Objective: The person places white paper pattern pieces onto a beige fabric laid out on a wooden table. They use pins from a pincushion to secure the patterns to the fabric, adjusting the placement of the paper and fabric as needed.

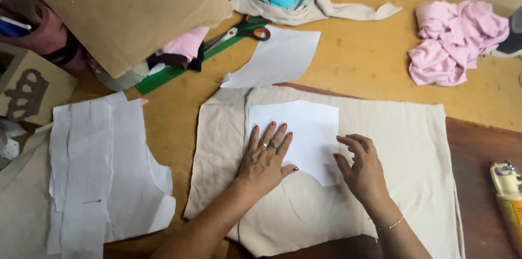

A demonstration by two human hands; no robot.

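White paper pattern piece (304, 128) lying flat on beige fabric (402, 150) at mid-table; likely light, thin, easily creased and prone to sliding, best pinned under flat palms or lifted by an edge. Left hand (265, 158) spread, fingers pressed flat on paper. Right hand (363, 169) loosely curled, fingertips touching the paper's right edge, gripping nothing. Fabric soft, limp, wrinkling below. Nearby: second paper sheet (277, 58) above, red-handled scissors (244, 29), green ruler (179, 69), pink cloth (451, 41), larger paper pattern (103, 172) well left. Nothing obstructing.

Scissors (244, 28), pink cloth (454, 41), ruler (179, 66)
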